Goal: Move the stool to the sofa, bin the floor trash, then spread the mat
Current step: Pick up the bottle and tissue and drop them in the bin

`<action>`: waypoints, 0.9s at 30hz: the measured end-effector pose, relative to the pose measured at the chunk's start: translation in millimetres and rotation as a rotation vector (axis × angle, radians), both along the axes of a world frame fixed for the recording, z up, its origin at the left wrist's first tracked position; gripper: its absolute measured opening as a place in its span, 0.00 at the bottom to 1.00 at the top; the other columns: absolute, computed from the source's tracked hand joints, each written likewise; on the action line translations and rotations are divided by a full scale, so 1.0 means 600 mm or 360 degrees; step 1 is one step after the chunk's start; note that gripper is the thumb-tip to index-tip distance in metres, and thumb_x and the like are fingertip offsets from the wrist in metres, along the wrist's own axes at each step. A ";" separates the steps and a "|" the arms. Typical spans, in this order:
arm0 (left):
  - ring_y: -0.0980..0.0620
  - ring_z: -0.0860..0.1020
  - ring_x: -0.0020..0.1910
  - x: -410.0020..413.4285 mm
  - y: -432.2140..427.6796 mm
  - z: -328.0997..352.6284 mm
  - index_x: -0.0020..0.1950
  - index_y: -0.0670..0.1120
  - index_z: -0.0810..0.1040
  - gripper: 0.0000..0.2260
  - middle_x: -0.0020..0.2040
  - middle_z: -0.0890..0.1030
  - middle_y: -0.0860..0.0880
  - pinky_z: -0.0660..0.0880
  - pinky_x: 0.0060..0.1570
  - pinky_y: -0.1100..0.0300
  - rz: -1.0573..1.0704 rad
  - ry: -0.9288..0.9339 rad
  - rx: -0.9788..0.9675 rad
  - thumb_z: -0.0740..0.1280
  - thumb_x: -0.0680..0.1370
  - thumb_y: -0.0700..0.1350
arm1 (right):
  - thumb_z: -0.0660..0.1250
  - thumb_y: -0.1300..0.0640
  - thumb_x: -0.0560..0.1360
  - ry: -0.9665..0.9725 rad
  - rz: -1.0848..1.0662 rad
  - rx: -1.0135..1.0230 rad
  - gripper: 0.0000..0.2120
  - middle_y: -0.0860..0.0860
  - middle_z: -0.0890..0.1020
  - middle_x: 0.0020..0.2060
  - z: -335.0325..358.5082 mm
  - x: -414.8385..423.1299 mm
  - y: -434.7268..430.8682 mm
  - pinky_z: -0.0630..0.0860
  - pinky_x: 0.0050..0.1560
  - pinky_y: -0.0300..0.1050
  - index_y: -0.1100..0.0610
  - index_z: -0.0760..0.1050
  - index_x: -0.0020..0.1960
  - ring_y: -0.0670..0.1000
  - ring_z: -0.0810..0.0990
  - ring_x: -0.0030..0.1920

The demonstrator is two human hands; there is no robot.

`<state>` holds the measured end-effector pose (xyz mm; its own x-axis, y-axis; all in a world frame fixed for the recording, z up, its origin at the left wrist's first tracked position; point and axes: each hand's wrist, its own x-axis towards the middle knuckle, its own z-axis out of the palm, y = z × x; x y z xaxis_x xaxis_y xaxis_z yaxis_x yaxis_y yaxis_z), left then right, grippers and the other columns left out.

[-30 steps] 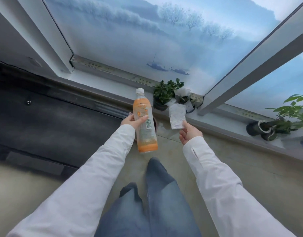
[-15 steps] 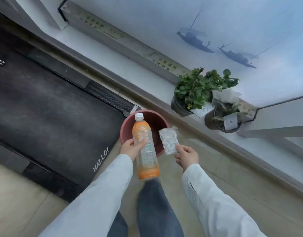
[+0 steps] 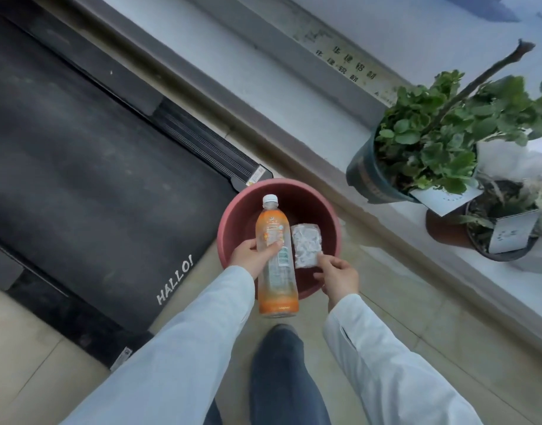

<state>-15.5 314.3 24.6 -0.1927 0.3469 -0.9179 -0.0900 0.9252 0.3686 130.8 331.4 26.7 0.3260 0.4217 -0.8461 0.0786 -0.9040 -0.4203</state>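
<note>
A round dark-red bin [image 3: 331, 216] stands on the floor in front of me, its inside bare. My left hand [image 3: 251, 256] grips an orange plastic bottle [image 3: 274, 262] with a white cap, held over the bin's near rim with the cap pointing away. My right hand [image 3: 337, 277] pinches the lower corner of a small clear plastic packet [image 3: 306, 245] that hangs over the bin's opening. Stool and sofa are out of view.
A black treadmill [image 3: 95, 167] marked "HALLO!" lies on the floor to the left, its end touching the bin. Two potted plants [image 3: 423, 148] sit on the white window ledge [image 3: 263, 84] at right. Beige tiles surround my legs [image 3: 279, 372].
My view has dropped from the window to the floor and closed in on the bin. Both hands moved forward, bringing the bottle and packet over the bin's opening.
</note>
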 end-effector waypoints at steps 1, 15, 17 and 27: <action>0.45 0.77 0.59 0.000 0.000 -0.001 0.70 0.46 0.68 0.30 0.62 0.77 0.46 0.73 0.61 0.51 0.0012 0.0002 -0.0038 0.68 0.71 0.56 | 0.66 0.57 0.74 -0.0007 0.0005 -0.0002 0.05 0.51 0.78 0.36 0.001 0.001 0.000 0.68 0.24 0.32 0.58 0.74 0.47 0.45 0.74 0.30; 0.48 0.75 0.51 -0.048 -0.047 0.179 0.63 0.46 0.71 0.20 0.54 0.75 0.48 0.69 0.45 0.57 0.0174 -0.0071 -0.0016 0.60 0.77 0.56 | 0.64 0.54 0.75 0.0058 0.0252 0.0059 0.08 0.53 0.80 0.42 0.176 -0.035 -0.023 0.71 0.36 0.39 0.58 0.74 0.48 0.46 0.76 0.34; 0.48 0.76 0.51 -0.064 -0.063 0.215 0.67 0.44 0.70 0.23 0.56 0.76 0.47 0.69 0.50 0.57 0.0230 -0.0084 0.0009 0.58 0.77 0.57 | 0.65 0.54 0.74 0.0064 0.0347 0.0096 0.06 0.53 0.80 0.41 0.204 -0.058 -0.030 0.72 0.38 0.40 0.57 0.74 0.45 0.47 0.77 0.35; 0.48 0.75 0.51 -0.210 -0.246 0.367 0.67 0.43 0.69 0.22 0.55 0.75 0.47 0.70 0.43 0.60 0.0728 -0.0027 0.0140 0.55 0.79 0.56 | 0.63 0.55 0.76 0.0259 0.0763 0.0195 0.07 0.52 0.79 0.46 0.346 -0.265 -0.159 0.70 0.35 0.36 0.57 0.73 0.50 0.44 0.74 0.34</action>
